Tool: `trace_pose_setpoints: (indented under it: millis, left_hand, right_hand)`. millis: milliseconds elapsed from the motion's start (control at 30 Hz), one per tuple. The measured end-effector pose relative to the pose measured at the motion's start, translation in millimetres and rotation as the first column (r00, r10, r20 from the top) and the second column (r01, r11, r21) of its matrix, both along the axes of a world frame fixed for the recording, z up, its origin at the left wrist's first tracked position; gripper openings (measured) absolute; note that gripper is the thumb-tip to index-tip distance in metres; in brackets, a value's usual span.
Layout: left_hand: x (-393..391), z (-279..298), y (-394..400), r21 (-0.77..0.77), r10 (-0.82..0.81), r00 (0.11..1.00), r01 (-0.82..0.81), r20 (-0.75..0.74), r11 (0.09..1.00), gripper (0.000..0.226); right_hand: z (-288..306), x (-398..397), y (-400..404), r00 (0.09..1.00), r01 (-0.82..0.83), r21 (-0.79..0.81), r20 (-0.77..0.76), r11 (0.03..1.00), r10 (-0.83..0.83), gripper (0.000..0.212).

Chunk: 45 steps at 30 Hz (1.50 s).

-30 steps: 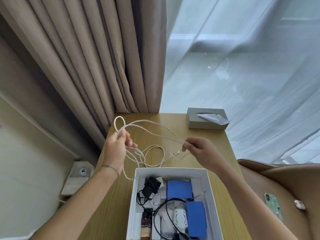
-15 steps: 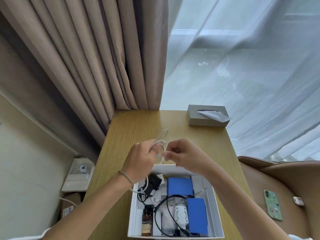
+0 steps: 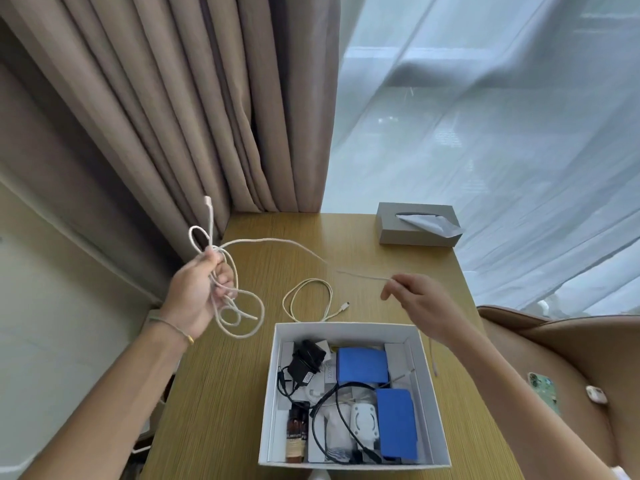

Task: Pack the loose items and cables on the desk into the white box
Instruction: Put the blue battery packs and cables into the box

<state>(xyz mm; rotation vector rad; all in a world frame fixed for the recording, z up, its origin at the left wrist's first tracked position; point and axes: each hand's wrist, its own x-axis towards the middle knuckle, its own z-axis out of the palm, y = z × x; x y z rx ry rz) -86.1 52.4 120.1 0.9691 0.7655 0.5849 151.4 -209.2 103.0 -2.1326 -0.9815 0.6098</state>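
I am gripping a bunched white cable (image 3: 239, 306) in the closed left hand (image 3: 199, 292) at 10 o'clock of the white box (image 3: 427, 375), the right hand (image 3: 415, 299) pinching its strand at 1 o'clock, risking loops snagging the second cable (image 3: 304, 299) on the desk (image 3: 221, 393)

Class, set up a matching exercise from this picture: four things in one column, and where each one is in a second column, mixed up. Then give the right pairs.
Things
1. tissue box
2. phone
3. blue pouches
4. bunched white cable

Places
A. in the left hand
B. far right corner of the desk
C. inside the white box
D. on the brown seat

Pairs: 1-B, 2-D, 3-C, 4-A
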Motion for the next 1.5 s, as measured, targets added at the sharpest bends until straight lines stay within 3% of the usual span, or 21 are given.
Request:
trace_pose_setpoints:
  millis: [167, 267, 333, 400, 467, 533, 600, 667, 733, 767, 833, 900, 1033, 1133, 1200, 1267, 1400, 1500]
  left_hand:
    - [22, -5, -56, 0.332, -0.030, 0.940, 0.150, -0.341, 0.931, 0.035]
    - [35, -3, -86, 0.534, -0.049, 0.933, 0.246, -0.356, 0.809, 0.036]
    - [38, -4, -99, 0.608, -0.110, 0.926, 0.323, -0.360, 0.725, 0.030]
    - [38, -6, -103, 0.589, -0.174, 0.892, 0.411, -0.417, 0.696, 0.031]
    - [38, -10, -107, 0.482, -0.306, 0.879, 0.460, -0.365, 0.746, 0.044]
    - [37, -13, -112, 0.384, -0.370, 0.890, 0.449, -0.265, 0.807, 0.057]
    - [37, -17, -115, 0.323, -0.392, 0.889, 0.452, -0.235, 0.831, 0.069]
    - [36, -23, -116, 0.197, -0.472, 0.864, 0.500, -0.173, 0.843, 0.071]
    - [34, -28, -116, 0.001, -0.571, 0.818, 0.573, -0.062, 0.820, 0.075]
    - [35, -29, -117, -0.083, -0.598, 0.801, 0.597, 0.003, 0.798, 0.075]
    - [36, -35, -120, -0.173, -0.599, 0.794, 0.607, 0.105, 0.775, 0.069]
    - [36, -43, -126, -0.220, -0.567, 0.813, 0.581, 0.129, 0.783, 0.061]
    - [32, -73, -149, -0.263, -0.474, 0.880, 0.457, -0.004, 0.850, 0.051]
    - [27, -96, -162, -0.056, -0.452, 0.851, 0.455, -0.268, 0.889, 0.043]
    - [22, -111, -161, 0.188, -0.400, 0.743, 0.568, -0.536, 0.801, 0.041]
    - [18, -124, -156, 0.298, -0.341, 0.657, 0.662, -0.672, 0.688, 0.039]
    - [19, -142, -149, 0.367, -0.233, 0.575, 0.733, -0.785, 0.572, 0.030]
    - [21, -147, -148, 0.391, -0.146, 0.524, 0.768, -0.839, 0.508, 0.028]
  right_hand:
    - [9, -59, 32, 0.959, -0.283, -0.133, -0.013, 0.950, 0.284, 0.032]
    - [18, -80, 42, 0.879, -0.447, -0.168, 0.099, 0.879, 0.466, 0.028]
    - [24, -87, 44, 0.850, -0.496, -0.108, 0.139, 0.861, 0.507, 0.025]
    - [29, -87, 43, 0.866, -0.465, -0.002, 0.206, 0.885, 0.455, 0.023]
    - [29, -83, 38, 0.875, -0.386, 0.127, 0.366, 0.914, 0.318, 0.020]
    - [25, -80, 32, 0.822, -0.282, 0.258, 0.562, 0.924, 0.094, 0.022]
    - [16, -79, 28, 0.765, -0.219, 0.341, 0.641, 0.914, -0.055, 0.021]
    - [5, -81, 26, 0.849, -0.196, 0.352, 0.528, 0.915, -0.021, 0.026]
    - [-6, -84, 25, 0.979, -0.165, 0.334, 0.166, 0.928, 0.114, 0.042]
    - [-11, -86, 24, 0.982, -0.145, 0.349, -0.067, 0.926, 0.178, 0.045]
    - [-25, -90, 21, 0.860, -0.067, 0.390, -0.444, 0.918, 0.251, 0.042]
    - [-41, -95, 17, 0.775, 0.028, 0.364, -0.597, 0.931, 0.210, 0.045]
    - [-74, -100, 6, 0.742, 0.132, 0.211, -0.669, 0.968, 0.044, 0.043]
    - [-96, -97, -5, 0.731, 0.168, 0.103, -0.681, 0.980, -0.054, 0.039]
    - [-110, -96, -11, 0.772, 0.189, 0.050, -0.625, 0.981, -0.117, 0.036]
    - [-121, -97, -14, 0.804, 0.186, 0.024, -0.579, 0.982, -0.137, 0.032]
    - [-136, -97, -12, 0.896, 0.139, -0.031, -0.422, 0.990, -0.139, 0.027]
    - [-146, -99, -8, 0.974, 0.071, -0.134, -0.204, 0.988, -0.097, 0.024]
